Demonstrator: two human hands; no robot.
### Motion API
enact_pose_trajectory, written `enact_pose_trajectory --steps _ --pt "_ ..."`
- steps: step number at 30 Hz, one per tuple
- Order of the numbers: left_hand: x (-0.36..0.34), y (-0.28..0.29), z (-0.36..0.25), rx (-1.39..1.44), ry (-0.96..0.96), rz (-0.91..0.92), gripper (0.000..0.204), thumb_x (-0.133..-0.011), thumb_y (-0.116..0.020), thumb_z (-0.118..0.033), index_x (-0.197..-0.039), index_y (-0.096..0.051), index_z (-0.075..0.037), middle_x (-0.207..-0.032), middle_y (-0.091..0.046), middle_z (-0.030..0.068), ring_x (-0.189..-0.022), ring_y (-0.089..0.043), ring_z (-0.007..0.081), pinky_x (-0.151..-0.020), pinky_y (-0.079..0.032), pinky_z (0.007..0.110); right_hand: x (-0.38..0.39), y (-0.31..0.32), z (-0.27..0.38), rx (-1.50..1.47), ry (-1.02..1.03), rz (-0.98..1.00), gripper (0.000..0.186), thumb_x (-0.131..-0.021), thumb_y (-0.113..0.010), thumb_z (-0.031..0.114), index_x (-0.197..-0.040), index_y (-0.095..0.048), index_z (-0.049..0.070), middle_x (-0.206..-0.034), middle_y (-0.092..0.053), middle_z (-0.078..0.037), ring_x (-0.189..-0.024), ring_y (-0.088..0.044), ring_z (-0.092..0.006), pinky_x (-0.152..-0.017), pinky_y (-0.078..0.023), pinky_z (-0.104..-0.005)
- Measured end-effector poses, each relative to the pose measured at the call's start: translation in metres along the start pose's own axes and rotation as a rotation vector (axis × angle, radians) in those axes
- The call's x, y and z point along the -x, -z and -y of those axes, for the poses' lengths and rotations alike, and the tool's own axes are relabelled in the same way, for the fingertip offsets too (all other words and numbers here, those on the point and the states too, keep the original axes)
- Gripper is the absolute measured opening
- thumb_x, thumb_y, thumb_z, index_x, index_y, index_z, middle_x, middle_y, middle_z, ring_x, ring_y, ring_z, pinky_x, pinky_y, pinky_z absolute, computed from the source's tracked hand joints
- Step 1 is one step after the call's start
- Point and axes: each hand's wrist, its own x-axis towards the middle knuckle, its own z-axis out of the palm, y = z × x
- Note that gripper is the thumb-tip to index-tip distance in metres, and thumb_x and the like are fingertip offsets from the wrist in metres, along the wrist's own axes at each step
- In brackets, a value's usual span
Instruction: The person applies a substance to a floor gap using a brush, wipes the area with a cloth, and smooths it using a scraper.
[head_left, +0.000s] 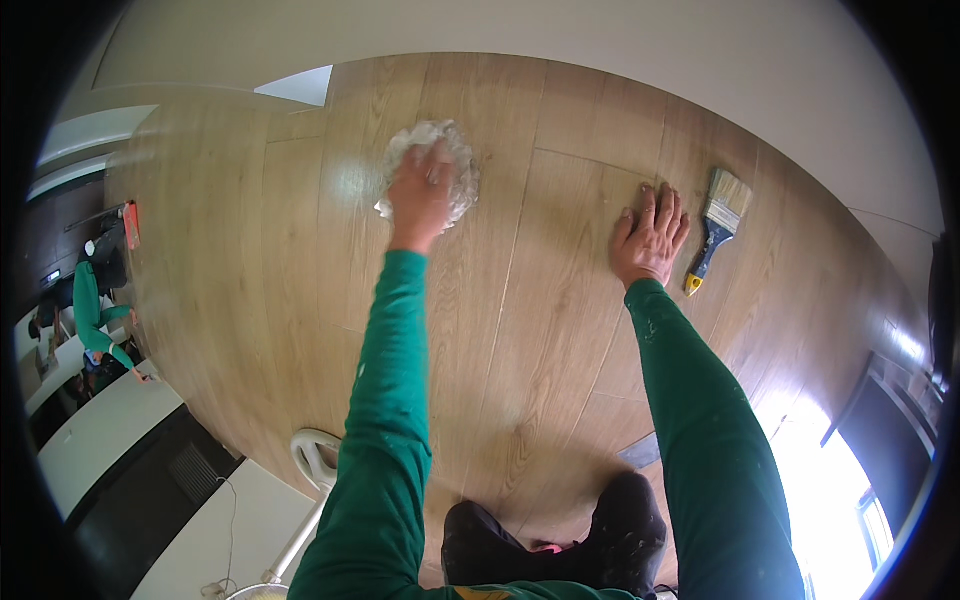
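Observation:
My left hand presses a crumpled whitish rag onto the wood-plank floor. Motion blurs its fingers, which lie over the middle of the cloth. Farther right, my right hand rests palm down on the planks, fingers spread, holding nothing. Just beyond its right side lies a flat paintbrush with pale bristles, a metal band and a dark blue handle with a yellow end. The brush and the right hand are apart.
A pale wall curves along the far side. At lower left are a white looped handle on a pole and a thin cable. A grey flat piece lies near my knees. Another person in green crouches far left.

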Motion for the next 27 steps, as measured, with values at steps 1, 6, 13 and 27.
enact_pose_trajectory --steps 1,6,13,27 --pt "0.01 -0.029 -0.028 -0.48 -0.073 -0.005 0.046 -0.1 -0.061 -0.037 -0.143 -0.06 -0.02 -0.147 -0.051 0.0176 -0.136 -0.047 0.0424 -0.105 -0.038 0.065 -0.001 0.0 -0.009 0.014 -0.005 -0.005 0.057 -0.101 -0.048 0.036 -0.154 -0.047 0.013 -0.166 -0.034 -0.018 -0.157 -0.024 -0.0362 -0.128 -0.012 -0.0589" --pt "0.049 -0.07 -0.036 -0.44 -0.103 -0.163 0.046 -0.097 -0.064 -0.027 -0.142 -0.062 -0.021 -0.149 -0.051 0.0144 -0.136 -0.046 0.0398 -0.109 -0.032 0.06 -0.003 -0.001 -0.013 0.024 -0.018 -0.002 0.057 -0.101 -0.048 0.036 -0.154 -0.047 0.014 -0.166 -0.034 -0.018 -0.157 -0.024 -0.036 -0.128 -0.011 -0.0585" --pt "-0.043 -0.041 -0.028 -0.577 -0.143 -0.017 0.054 -0.093 -0.066 -0.016 -0.146 -0.057 -0.016 -0.143 -0.052 0.0172 -0.131 -0.049 0.0413 -0.097 -0.047 0.059 -0.002 0.001 -0.006 -0.004 -0.009 0.02 0.058 -0.101 -0.049 0.035 -0.154 -0.047 0.013 -0.166 -0.034 -0.018 -0.158 -0.023 -0.0358 -0.129 -0.011 -0.0578" --pt "0.011 -0.045 -0.036 -0.525 -0.206 0.107 0.06 -0.082 -0.071 -0.007 -0.141 -0.059 -0.008 -0.134 -0.053 0.0207 -0.114 -0.055 0.0435 -0.089 -0.054 0.054 -0.007 0.002 -0.016 0.034 -0.034 0.034 0.059 -0.099 -0.051 0.034 -0.154 -0.046 0.013 -0.166 -0.033 -0.018 -0.158 -0.022 -0.0359 -0.129 -0.011 -0.0586"
